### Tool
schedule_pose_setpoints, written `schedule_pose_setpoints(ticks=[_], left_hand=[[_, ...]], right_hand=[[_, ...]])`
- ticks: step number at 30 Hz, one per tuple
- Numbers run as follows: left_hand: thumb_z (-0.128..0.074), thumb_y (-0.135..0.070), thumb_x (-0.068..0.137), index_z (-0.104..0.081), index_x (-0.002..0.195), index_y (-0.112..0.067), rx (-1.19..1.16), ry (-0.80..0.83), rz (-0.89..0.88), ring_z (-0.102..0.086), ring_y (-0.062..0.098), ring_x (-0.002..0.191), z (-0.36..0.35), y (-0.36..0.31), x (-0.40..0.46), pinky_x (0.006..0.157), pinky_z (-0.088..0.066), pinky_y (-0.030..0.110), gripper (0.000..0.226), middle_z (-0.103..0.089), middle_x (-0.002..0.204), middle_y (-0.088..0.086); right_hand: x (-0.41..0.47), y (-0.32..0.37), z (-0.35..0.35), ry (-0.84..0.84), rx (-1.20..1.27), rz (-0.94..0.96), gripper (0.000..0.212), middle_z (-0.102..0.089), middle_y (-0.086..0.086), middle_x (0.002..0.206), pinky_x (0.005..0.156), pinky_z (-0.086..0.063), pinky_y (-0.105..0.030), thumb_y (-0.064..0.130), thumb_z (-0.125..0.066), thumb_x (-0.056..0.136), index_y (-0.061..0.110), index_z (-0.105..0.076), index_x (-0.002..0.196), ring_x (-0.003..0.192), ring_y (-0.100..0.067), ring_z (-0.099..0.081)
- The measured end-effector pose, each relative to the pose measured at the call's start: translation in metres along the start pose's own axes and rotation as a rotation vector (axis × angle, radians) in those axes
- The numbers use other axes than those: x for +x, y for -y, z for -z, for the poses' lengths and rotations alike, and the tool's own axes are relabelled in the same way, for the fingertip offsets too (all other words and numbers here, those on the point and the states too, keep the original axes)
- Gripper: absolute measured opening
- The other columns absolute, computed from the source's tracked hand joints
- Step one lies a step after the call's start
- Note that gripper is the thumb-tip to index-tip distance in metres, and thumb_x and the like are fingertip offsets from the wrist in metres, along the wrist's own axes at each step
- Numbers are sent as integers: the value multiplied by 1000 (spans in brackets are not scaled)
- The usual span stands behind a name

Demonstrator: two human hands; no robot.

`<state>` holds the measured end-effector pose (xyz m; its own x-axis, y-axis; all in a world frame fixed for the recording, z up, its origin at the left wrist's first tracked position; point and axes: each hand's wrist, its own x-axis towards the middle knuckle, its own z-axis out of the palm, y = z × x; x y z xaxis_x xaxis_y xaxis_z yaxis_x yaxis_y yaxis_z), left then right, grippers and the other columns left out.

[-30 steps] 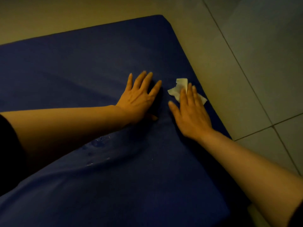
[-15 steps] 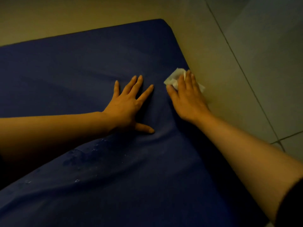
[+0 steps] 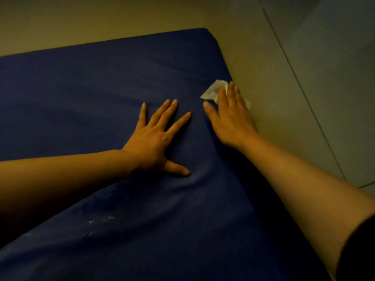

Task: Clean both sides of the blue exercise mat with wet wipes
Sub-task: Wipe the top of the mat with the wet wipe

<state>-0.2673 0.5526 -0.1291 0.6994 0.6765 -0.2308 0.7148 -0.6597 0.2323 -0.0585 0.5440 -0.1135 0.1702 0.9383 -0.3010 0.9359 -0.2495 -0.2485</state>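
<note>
Nearest, the blue exercise mat is lying flat on the tiled floor. The left hand is pressing down with fingers spread, likely steadying it, while the right hand, fingers flat, is pushing a wet wipe along the mat's right edge. No writing is showing.

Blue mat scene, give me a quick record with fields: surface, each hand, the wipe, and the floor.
surface: blue exercise mat lying flat, a few pale specks on its near part
left hand: flat on the mat, fingers spread, holding nothing
right hand: straight fingers pressing the wipe at the mat's right edge
wet wipe: white, crumpled, partly under the right fingers
floor: pale tiles with grout lines, to the right of the mat
</note>
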Motion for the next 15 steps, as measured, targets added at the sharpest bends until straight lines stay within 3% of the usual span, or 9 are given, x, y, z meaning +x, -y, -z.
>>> schedule_pose_setpoints(ticks=[3,6,9,15], left_hand=[[-26,-99,47,28,145,-39,7,5,-3,33,19,142,0,0,-1,111,22,58,127,30,156,2],[-24,-99,48,30,143,-38,13,-10,-5,34,19,141,-2,0,-1,111,21,59,126,32,155,3],[-24,-100,49,31,143,-36,15,-20,-11,34,20,141,-3,0,-1,111,21,60,127,34,155,4],[-24,-100,47,28,145,-37,2,18,-18,33,19,142,1,1,-2,110,24,57,127,32,156,3]], right_hand=[[10,7,0,-19,22,-48,77,12,-13,157,118,4,-33,55,-20,96,4,5,149,145,-22,11],[-29,10,-12,-73,-78,64,80,12,-13,157,118,4,-33,59,-13,91,6,5,149,145,-22,12],[-55,9,-15,-23,-114,143,82,15,-9,156,117,6,-32,62,-6,87,10,9,148,144,-19,15],[41,18,11,29,70,-77,77,12,-13,156,116,6,-34,58,-8,93,8,1,150,145,-24,11]])
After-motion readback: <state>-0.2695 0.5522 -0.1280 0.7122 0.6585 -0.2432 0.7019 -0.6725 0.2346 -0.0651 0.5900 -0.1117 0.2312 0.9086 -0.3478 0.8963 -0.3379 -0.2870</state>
